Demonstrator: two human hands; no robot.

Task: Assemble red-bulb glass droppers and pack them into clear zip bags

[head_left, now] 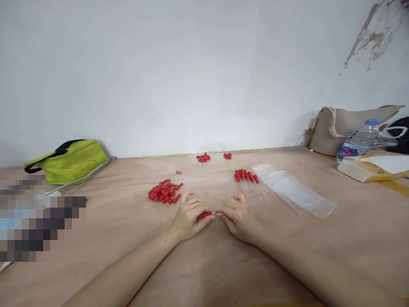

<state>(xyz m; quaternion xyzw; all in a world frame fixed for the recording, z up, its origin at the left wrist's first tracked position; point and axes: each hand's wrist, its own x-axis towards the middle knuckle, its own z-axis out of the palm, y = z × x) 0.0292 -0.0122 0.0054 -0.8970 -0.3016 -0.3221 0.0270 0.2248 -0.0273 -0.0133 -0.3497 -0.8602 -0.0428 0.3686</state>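
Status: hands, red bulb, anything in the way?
Left hand gripping red bulb. Right hand pinching what looks like a clear tube at bulb's end. No obstruction seen; tube row lies beyond.

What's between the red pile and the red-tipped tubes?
A row of clear tubes, laid side by side, between the red pile and the red-tipped tubes. Shows in the head view.

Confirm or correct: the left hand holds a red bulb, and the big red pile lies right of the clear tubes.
Wrong side: the head view shows the big red pile left of the clear tubes. The left hand holds a red bulb.
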